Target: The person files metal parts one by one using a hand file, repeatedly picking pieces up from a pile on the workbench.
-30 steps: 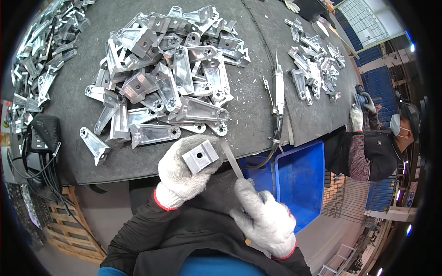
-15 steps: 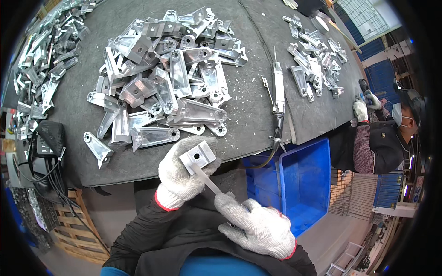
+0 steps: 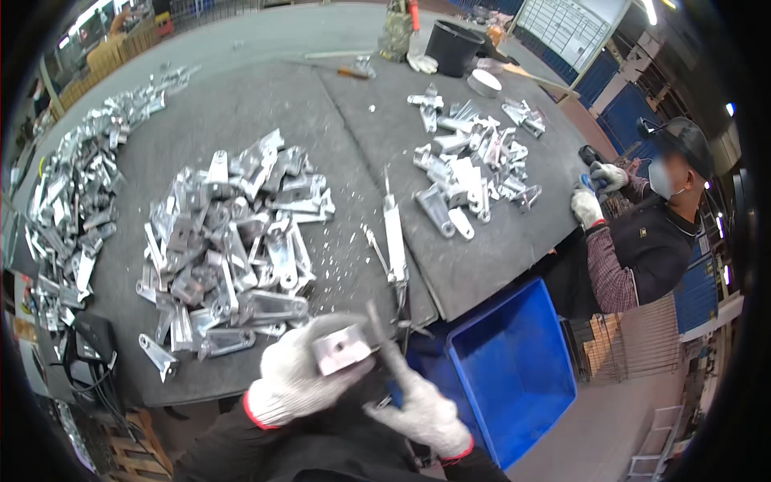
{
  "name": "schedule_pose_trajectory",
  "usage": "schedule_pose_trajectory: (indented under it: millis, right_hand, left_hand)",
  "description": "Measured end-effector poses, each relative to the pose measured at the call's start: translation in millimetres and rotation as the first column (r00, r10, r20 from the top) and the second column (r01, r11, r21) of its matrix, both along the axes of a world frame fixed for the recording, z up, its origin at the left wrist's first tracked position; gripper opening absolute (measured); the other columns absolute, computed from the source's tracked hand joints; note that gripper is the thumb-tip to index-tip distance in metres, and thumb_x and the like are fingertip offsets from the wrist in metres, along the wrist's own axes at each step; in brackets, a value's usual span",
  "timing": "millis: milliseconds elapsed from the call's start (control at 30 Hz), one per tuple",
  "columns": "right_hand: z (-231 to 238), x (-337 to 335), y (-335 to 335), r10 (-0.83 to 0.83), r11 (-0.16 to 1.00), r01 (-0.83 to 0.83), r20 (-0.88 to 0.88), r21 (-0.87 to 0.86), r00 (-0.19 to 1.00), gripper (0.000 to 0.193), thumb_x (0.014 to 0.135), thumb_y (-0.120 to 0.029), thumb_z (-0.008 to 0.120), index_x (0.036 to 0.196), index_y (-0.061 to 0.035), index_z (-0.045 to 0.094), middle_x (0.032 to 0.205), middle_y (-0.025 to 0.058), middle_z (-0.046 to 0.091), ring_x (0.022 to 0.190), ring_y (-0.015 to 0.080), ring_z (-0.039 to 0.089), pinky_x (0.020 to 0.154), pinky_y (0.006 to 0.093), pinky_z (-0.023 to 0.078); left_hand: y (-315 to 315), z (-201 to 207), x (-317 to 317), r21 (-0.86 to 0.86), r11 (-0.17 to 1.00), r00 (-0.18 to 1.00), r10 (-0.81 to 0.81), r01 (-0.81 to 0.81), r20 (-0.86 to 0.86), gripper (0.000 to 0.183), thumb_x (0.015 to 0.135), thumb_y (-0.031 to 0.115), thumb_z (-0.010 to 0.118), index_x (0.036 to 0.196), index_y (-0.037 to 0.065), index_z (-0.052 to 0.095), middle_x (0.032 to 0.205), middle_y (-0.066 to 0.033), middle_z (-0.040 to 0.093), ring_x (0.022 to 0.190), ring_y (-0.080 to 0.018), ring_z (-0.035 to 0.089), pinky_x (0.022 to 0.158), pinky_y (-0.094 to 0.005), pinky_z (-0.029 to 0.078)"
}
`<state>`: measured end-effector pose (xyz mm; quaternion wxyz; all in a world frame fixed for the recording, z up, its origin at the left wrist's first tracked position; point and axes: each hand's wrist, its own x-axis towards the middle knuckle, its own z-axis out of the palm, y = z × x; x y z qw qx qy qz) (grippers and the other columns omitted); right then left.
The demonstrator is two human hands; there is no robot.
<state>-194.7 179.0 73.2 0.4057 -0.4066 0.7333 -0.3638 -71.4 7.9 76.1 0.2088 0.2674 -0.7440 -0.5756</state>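
Observation:
In my left hand [image 3: 299, 376], gloved in white knit, is a silvery metal bracket [image 3: 340, 350], its flat block end with a hole turned toward me. My right hand [image 3: 430, 414], in a matching glove, grips a thin flat file [image 3: 375, 323] that points up beside the bracket's right edge; motion blurs it, so I cannot tell whether they touch. Beyond my hands a large pile of similar brackets [image 3: 241, 249] lies on the dark table mat [image 3: 321, 153]. A slim white air tool [image 3: 393, 237] with a pointed tip rests right of the pile.
More brackets lie heaped along the left [image 3: 76, 193] and at the right [image 3: 466, 173]. A blue bin [image 3: 510, 377] stands at the table's near edge. A co-worker [image 3: 642, 233] with gloved hands is at the right. A black bucket [image 3: 454, 50] stands far back.
The view has tilted up, showing more of the table's far side. The file has swung from the bracket's lower face to beside its right edge, now pointing up.

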Motion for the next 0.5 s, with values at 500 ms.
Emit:
schedule_pose_trajectory:
  millis: [500]
  right_hand:
    - [-3.2,-11.0,14.0,0.07,0.995,-0.056,-0.177,0.081,0.982,0.093,0.08,-0.019,0.073,0.158,-0.0245,0.022,0.089,0.0214,0.061,0.079,0.0389,0.065,0.072,0.0491,0.052]
  left_hand:
    - [-16.1,92.6,-201.2,-0.24,0.97,0.991,-0.009,0.041,0.132,0.056,0.085,0.03,0.062,0.137,0.012,0.053,0.131,-0.0186,0.059,0.111,-0.0318,0.064,0.099,-0.0424,0.046]
